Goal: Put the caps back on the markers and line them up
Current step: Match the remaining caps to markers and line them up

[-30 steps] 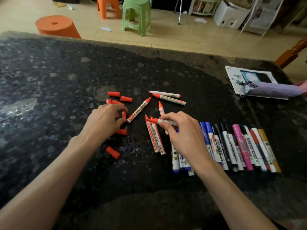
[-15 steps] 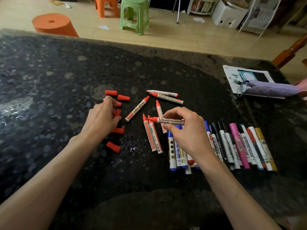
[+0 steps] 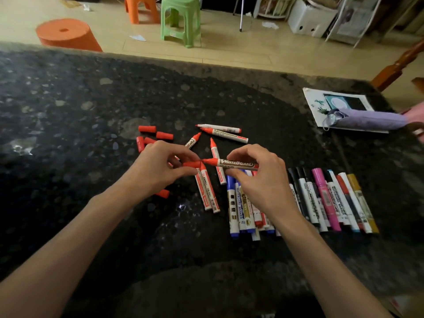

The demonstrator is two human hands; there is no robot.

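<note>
Above the dark stone desk (image 3: 68, 106) the right hand (image 3: 263, 180) has lifted a red whiteboard marker (image 3: 236, 163), pinching it; the left hand (image 3: 156, 171) pinches a red cap (image 3: 191, 164) at its tip. Capping looks imminent.

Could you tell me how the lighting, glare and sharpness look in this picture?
Head view: the dark table is dimly lit, the floor behind brighter; a glare spot shines on it; wide-angle distortion bows the table's far edge; the held marker has sharply readable print.

Txt: red mkr (image 3: 236, 163) "WHITEBOARD", blue mkr (image 3: 239, 207) "WHITEBOARD MARKER".
</note>
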